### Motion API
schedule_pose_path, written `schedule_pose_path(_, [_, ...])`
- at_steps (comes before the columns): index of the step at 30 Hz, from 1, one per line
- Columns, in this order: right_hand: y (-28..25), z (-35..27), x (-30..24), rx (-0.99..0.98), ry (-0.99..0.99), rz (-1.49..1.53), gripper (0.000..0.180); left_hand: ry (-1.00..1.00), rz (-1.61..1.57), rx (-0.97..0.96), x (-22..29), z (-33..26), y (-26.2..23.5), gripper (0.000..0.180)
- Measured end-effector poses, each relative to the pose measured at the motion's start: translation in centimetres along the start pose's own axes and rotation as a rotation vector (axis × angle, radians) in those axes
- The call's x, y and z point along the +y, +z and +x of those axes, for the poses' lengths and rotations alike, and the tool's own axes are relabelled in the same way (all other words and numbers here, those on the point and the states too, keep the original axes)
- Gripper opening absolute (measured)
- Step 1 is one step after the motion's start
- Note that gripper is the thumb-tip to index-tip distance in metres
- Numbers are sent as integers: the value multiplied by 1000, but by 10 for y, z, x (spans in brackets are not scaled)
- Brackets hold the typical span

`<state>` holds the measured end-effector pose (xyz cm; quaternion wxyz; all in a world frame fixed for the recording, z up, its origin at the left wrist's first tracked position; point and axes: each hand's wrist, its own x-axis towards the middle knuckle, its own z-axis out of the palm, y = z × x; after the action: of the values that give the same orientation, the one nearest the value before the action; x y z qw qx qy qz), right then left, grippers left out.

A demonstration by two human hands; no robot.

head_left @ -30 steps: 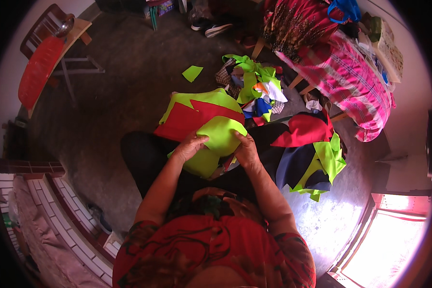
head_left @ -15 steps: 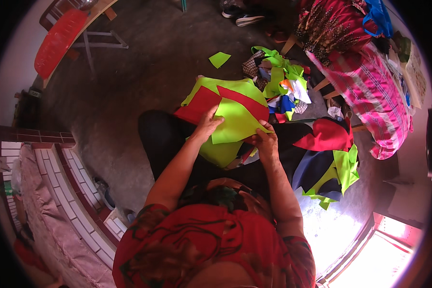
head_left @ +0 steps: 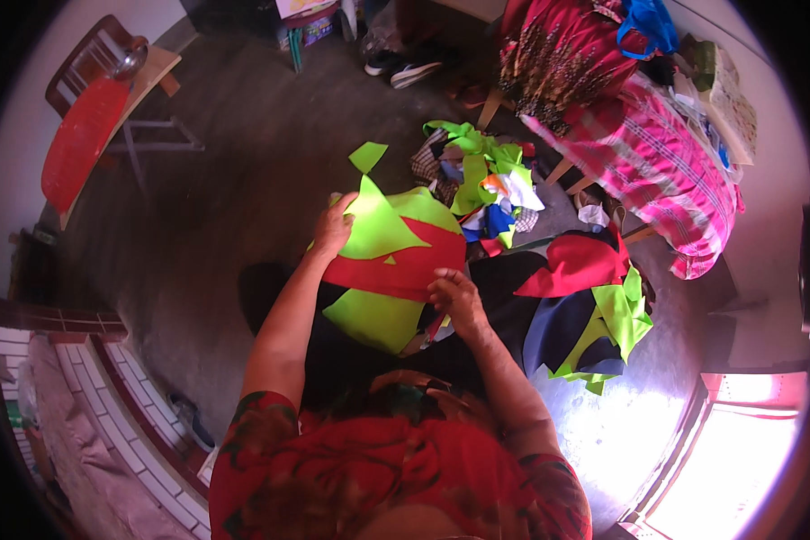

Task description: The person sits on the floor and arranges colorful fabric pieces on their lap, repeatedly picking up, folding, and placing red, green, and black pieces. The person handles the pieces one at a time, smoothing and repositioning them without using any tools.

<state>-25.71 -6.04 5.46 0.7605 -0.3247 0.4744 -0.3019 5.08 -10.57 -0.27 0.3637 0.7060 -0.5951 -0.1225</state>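
My left hand (head_left: 335,227) is closed on the left edge of a lime-green cloth piece (head_left: 380,227), which has a pointed upper corner. Beneath that piece, a red cloth (head_left: 369,276) and another lime-green cloth (head_left: 382,319) lie across my lap. A tiny lime-green triangle (head_left: 390,260) shows against the red cloth. My right hand (head_left: 459,297) hovers at or touches the red cloth's right end, its fingers curled inward; whether anything is pinched there is hidden. On my right leg rest a red cloth piece (head_left: 576,265) and dark blue pieces (head_left: 558,326) with lime-green ones.
Mixed fabric scraps (head_left: 481,175) are heaped ahead of my lap, and one lime-green scrap (head_left: 367,157) lies on the floor. A pink plaid cloth (head_left: 648,162) drapes over furniture at right. Shoes (head_left: 414,72) sit farther off; a red-topped table (head_left: 85,139) stands at far left.
My left hand has moved left and up with the lime-green piece. My right hand has let go of that piece's right edge and curled inward. The whole view has shifted slightly.
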Motion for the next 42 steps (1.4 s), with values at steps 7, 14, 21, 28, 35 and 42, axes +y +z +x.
schedule_pose_path(7, [-1,-5,-5,-7,20,-4,29,103,224,119,19,-4,-13,56])
schedule_pose_path(14, [2,2,-3,-84,64,-17,24,226,409,-119,42,-35,10,56])
schedule_pose_path(21, [3,5,-2,-113,94,-43,29,120,438,-207,25,-43,26,65])
schedule_pose_path(28, [9,5,-9,-153,108,-96,26,76,476,-256,23,-43,29,68])
schedule_pose_path(35, [5,8,-3,-158,91,-102,26,30,229,-250,10,-36,18,67])
schedule_pose_path(42, [5,6,2,-160,88,-94,25,-308,251,-140,7,-25,-33,50])
